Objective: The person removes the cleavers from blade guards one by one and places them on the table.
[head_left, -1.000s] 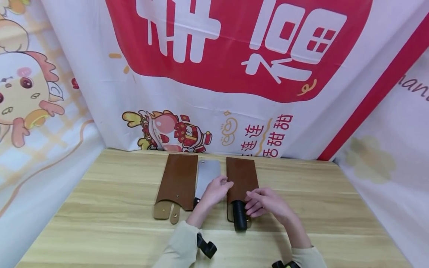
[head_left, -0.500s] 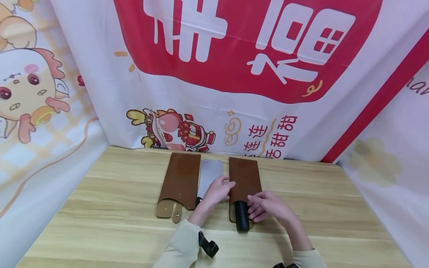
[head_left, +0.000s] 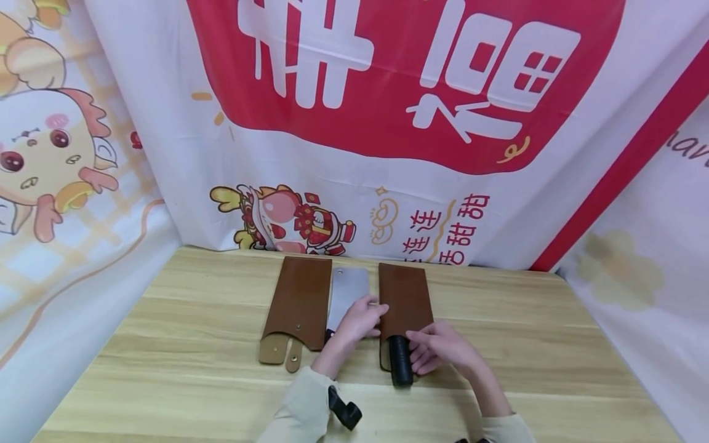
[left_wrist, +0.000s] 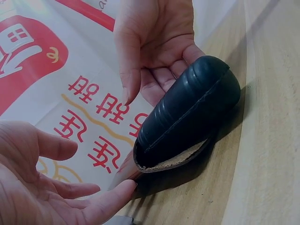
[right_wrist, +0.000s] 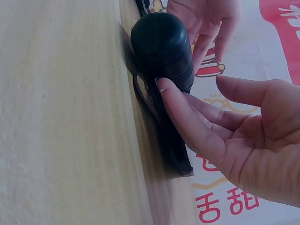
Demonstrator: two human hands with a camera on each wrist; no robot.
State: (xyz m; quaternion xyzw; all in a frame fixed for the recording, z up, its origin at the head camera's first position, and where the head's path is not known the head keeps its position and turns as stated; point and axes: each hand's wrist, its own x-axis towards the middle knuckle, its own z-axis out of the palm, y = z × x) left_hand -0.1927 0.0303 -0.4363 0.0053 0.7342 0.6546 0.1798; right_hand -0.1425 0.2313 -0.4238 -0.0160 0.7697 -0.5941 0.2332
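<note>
A brown leather knife sheath [head_left: 403, 295] lies on the table, with a black ribbed handle [head_left: 401, 363] sticking out of its near end. My left hand [head_left: 359, 320] is at the sheath's left edge; its thumb and fingers are spread loosely in the left wrist view, fingertip right at the edge. To the right of the handle, my right hand [head_left: 443, 349] has relaxed fingers, and in the right wrist view a fingertip [right_wrist: 164, 86] meets the handle's side. Whatever blade belongs to this handle is hidden inside the sheath. A bare cleaver blade [head_left: 350, 284] lies left of it, its handle mostly behind my left hand.
Another brown sheath [head_left: 301, 292] lies further left, its tan back flap [head_left: 273, 349] and snap strap [head_left: 294, 357] showing. The wooden table [head_left: 166, 344] ends at a printed curtain [head_left: 310, 160] behind. Black wrist-camera mount [head_left: 344, 409] hangs at the left sleeve.
The head view has shifted slightly. Both hands stay about the handle and sheath, the right fingers moving only a little; the sheaths and cleaver keep their places.
</note>
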